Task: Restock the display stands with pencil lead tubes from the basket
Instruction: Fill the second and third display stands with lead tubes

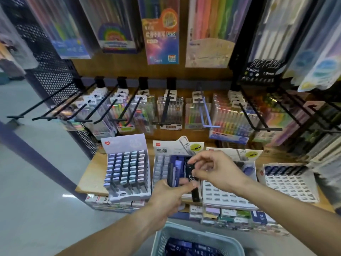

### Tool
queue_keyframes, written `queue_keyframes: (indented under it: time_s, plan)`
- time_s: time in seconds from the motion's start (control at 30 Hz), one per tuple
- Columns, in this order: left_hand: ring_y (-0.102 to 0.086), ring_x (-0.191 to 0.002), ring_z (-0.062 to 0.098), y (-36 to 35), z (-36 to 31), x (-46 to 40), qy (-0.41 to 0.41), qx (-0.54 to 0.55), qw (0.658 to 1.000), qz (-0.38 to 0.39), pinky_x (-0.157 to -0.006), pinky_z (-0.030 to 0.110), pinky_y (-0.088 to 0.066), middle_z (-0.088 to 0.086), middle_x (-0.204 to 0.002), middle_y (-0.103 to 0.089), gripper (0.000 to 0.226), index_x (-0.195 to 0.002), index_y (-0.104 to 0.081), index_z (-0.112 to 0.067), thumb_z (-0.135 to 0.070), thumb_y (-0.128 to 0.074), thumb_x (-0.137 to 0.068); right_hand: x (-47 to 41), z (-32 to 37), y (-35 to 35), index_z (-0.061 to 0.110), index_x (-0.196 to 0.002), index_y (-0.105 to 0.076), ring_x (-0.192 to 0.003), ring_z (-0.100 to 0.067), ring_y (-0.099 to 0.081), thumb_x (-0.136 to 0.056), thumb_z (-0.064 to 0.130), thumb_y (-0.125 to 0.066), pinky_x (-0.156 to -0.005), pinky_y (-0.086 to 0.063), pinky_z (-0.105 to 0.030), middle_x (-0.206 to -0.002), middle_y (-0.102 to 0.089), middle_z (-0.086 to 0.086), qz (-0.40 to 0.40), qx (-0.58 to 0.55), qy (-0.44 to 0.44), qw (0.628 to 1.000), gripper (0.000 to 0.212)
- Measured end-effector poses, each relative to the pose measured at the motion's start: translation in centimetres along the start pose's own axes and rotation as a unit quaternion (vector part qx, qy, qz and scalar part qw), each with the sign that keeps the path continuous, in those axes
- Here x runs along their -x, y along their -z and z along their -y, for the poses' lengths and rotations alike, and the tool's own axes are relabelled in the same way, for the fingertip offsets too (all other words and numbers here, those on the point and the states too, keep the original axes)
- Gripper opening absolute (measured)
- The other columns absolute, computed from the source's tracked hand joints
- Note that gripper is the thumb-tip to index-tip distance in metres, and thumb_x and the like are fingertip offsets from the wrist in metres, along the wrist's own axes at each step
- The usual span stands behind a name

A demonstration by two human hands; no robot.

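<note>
My left hand (170,193) grips a bundle of blue and lilac pencil lead tubes (176,171), held upright over the middle white display stand (161,163). My right hand (215,169) pinches one black lead tube (191,179) marked HB 0.5 out of that bundle. To the left stands a display stand (127,174) filled with grey and lilac tubes. On the right a white stand (227,196) shows mostly bare slots. A further stand (289,183) has dark tubes only in its back row. The pale blue basket (199,242) sits at the bottom edge with dark blue tubes inside.
Black hooks (166,111) with packs of coloured pens jut out above the stands. Larger pen packs (162,30) hang higher up. Small boxes (230,215) line the lower shelf under the wooden ledge (90,178). A black perforated panel (53,71) closes the left side, with grey floor beyond.
</note>
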State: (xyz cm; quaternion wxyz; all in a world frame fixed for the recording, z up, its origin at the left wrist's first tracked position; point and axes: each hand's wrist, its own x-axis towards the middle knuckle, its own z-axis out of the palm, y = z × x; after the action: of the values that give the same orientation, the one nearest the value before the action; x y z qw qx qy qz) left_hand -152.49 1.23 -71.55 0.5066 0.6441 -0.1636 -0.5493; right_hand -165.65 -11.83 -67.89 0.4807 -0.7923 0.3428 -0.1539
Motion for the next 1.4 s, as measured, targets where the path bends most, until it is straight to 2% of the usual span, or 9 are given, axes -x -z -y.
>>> queue_keyframes:
  time_s: [0.07,0.17,0.3,0.47,0.67,0.93,1.03,1.17,1.4]
  plan:
    - [-0.034,-0.041,0.017,0.3,0.4,-0.5,0.016,0.007,1.000,-0.018,-0.074,0.042,-0.063,-0.003,-0.046,-0.034,0.068,-0.130,-0.059,-0.001,-0.029,-0.090,-0.076,-1.0,-0.5,-0.4,0.028,-0.089,-0.074,-0.065,-0.004,-0.059,-0.078,0.008,-0.078,-0.069,-0.052,-0.019,-0.080,-0.069,0.002,-0.049,0.036,0.000,0.998,0.024]
    - [-0.042,-0.040,0.013,0.9,1.5,-1.1,0.047,0.036,0.998,-0.032,-0.035,0.025,-0.040,0.000,-0.063,-0.047,0.069,-0.136,-0.048,-0.003,-0.028,-0.082,-0.081,-2.2,-1.4,-1.0,0.031,-0.085,-0.067,-0.062,-0.003,-0.061,-0.075,0.012,-0.077,-0.064,-0.050,-0.017,-0.074,-0.065,0.009,-0.102,0.093,0.007,0.990,0.023]
    - [-0.032,-0.045,0.012,1.3,2.1,-0.9,0.066,0.077,0.995,0.002,-0.040,0.023,-0.022,-0.003,-0.063,-0.043,0.028,-0.112,-0.067,-0.005,-0.019,-0.061,-0.089,-3.0,-3.2,-2.5,0.032,-0.088,-0.059,-0.067,0.001,-0.064,-0.079,0.013,-0.074,-0.065,-0.051,-0.013,-0.075,-0.064,0.016,-0.089,0.180,0.035,0.979,0.025]
    - [-0.032,-0.046,0.012,1.9,3.0,-1.0,0.060,0.075,0.995,-0.002,-0.043,0.024,-0.023,-0.003,-0.064,-0.046,0.031,-0.125,-0.060,-0.013,-0.018,-0.056,-0.094,-2.5,-5.3,-4.2,0.032,-0.095,-0.056,-0.072,-0.003,-0.064,-0.084,0.014,-0.072,-0.072,-0.058,-0.031,-0.079,-0.063,0.017,-0.067,0.247,0.063,0.965,0.026]
    - [-0.034,-0.047,0.014,2.3,3.0,-1.1,0.033,0.073,0.997,-0.003,-0.045,0.026,-0.022,0.000,-0.068,-0.050,0.030,-0.119,-0.037,-0.026,-0.015,-0.055,-0.097,-2.3,-6.1,-5.0,0.028,-0.096,-0.061,-0.072,-0.003,-0.066,-0.085,0.013,-0.074,-0.071,-0.058,-0.025,-0.078,-0.063,0.017,-0.076,0.249,0.069,0.963,0.022]
    - [-0.047,-0.050,0.015,2.2,3.1,-0.8,0.005,0.055,0.998,-0.015,-0.041,0.026,-0.025,0.004,-0.073,-0.059,0.020,-0.113,-0.046,-0.007,-0.013,-0.060,-0.100,-2.1,-6.5,-5.4,0.022,-0.117,-0.073,-0.093,-0.017,-0.068,-0.092,0.015,-0.067,-0.082,-0.056,-0.034,-0.106,-0.069,0.005,-0.075,0.315,0.069,0.944,0.026]
    - [-0.050,-0.053,0.016,2.1,3.1,-0.7,-0.002,0.058,0.998,-0.014,-0.041,0.025,-0.025,0.004,-0.076,-0.062,0.013,-0.105,-0.052,-0.008,-0.013,-0.063,-0.099,-2.1,-4.7,-4.8,0.023,-0.116,-0.073,-0.083,-0.006,-0.064,-0.089,0.004,-0.065,-0.081,-0.055,-0.026,-0.105,-0.065,0.009,-0.103,0.240,0.068,0.963,0.034]
    - [-0.051,-0.054,0.016,1.8,3.0,-0.5,-0.015,0.061,0.998,-0.004,-0.041,0.024,-0.025,0.004,-0.079,-0.067,0.014,-0.112,-0.058,-0.011,-0.012,-0.064,-0.099,-1.1,-1.8,-3.6,0.024,-0.114,-0.072,-0.086,-0.019,-0.071,-0.088,-0.005,-0.065,-0.087,-0.059,-0.028,-0.109,-0.069,0.002,0.019,-0.043,-0.028,0.999,0.040]
    - [-0.043,-0.050,0.014,1.0,3.4,0.0,-0.051,0.032,0.998,0.003,-0.042,0.024,-0.028,0.002,-0.064,-0.058,0.033,-0.117,-0.061,-0.017,-0.014,-0.078,-0.089,0.8,-2.0,-1.7,0.021,-0.102,-0.076,-0.085,-0.023,-0.074,-0.082,0.005,-0.081,-0.082,-0.061,-0.033,-0.096,-0.074,-0.007,-0.032,-0.117,-0.078,0.990,0.026]
